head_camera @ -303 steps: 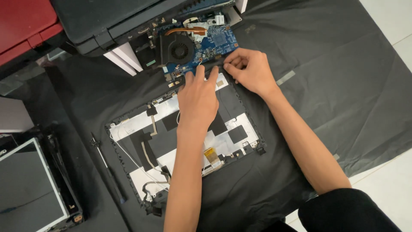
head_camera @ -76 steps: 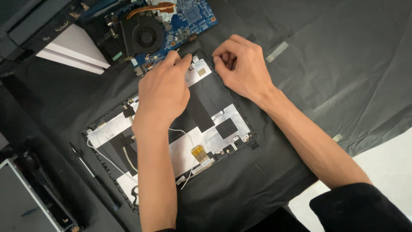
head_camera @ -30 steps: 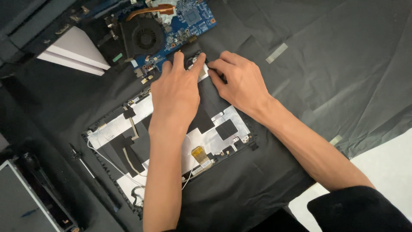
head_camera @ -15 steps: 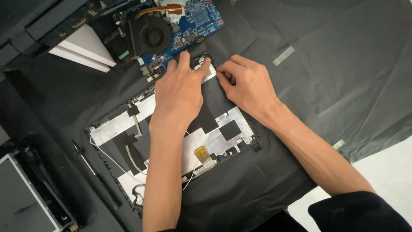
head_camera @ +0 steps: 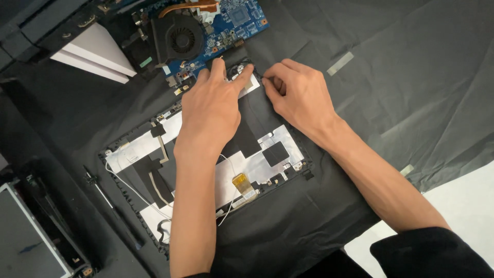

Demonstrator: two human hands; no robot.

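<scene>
Surface: a black cloth point(head_camera: 411, 92) spread over a pale floor, which shows at the lower right corner; all places below are given relative to the laptop lid shell point(head_camera: 257, 164), lying inner face up at the middle.
Far left of shell: a detached screen panel point(head_camera: 25, 242) at the picture's edge; a thin dark tool point(head_camera: 103, 188) lies just beside the shell's left rim.
Above left of shell: a white wedge-shaped part point(head_camera: 95, 54); next to it the blue circuit board point(head_camera: 226, 25) with its round black fan point(head_camera: 180, 41).
Inside shell: foil patches, black tape, a thin white cable point(head_camera: 128, 188) and a flat ribbon connector point(head_camera: 242, 185).
Left hand point(head_camera: 211, 110): palm down across the shell's top edge, fingers spread flat, pressing a small white bracket and wire cluster point(head_camera: 239, 72); it grips nothing.
Right hand point(head_camera: 301, 98): just right of the same top edge, fingers curled, thumb and forefinger pinched on something small at that cluster; what exactly cannot be told.
Risk, wiring: a sharp pull could likely tear the fine wires from their anchor.
Risk, shell: uneven pressure might let the shell slide on the cloth.
Risk, board: a slipping hand could strike the exposed board close above.
</scene>
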